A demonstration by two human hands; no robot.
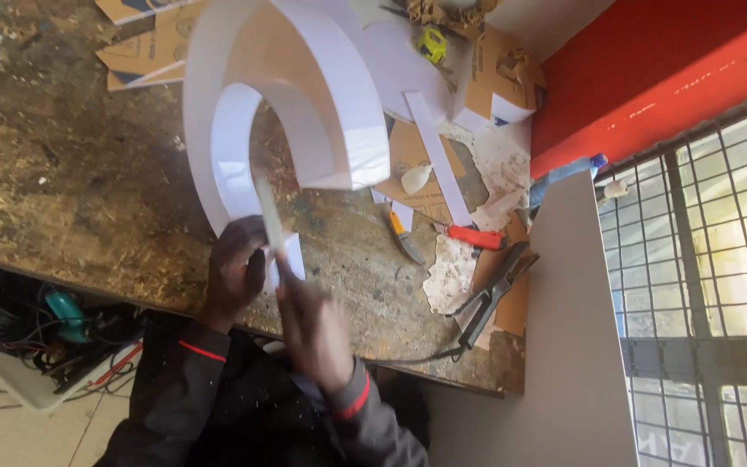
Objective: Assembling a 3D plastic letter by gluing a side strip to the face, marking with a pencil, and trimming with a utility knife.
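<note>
A large white curved letter-shaped form (304, 95) made of sheet material stands on the worn workbench (71, 182). My left hand (237, 272) grips its lower end at the bench's front edge. My right hand (313, 329), blurred by motion, holds a thin pale stick-like tool (270, 212) whose tip lies against the inner edge of the white form.
A utility knife (404, 238), a red-handled tool (475, 236) and black pliers (490, 298) lie to the right on the bench. White strips (438, 156), cardboard pieces (144, 47) and a yellow tape measure (432, 43) lie farther back. A barred window (702, 259) is right; cables (10, 320) lie on the floor at left.
</note>
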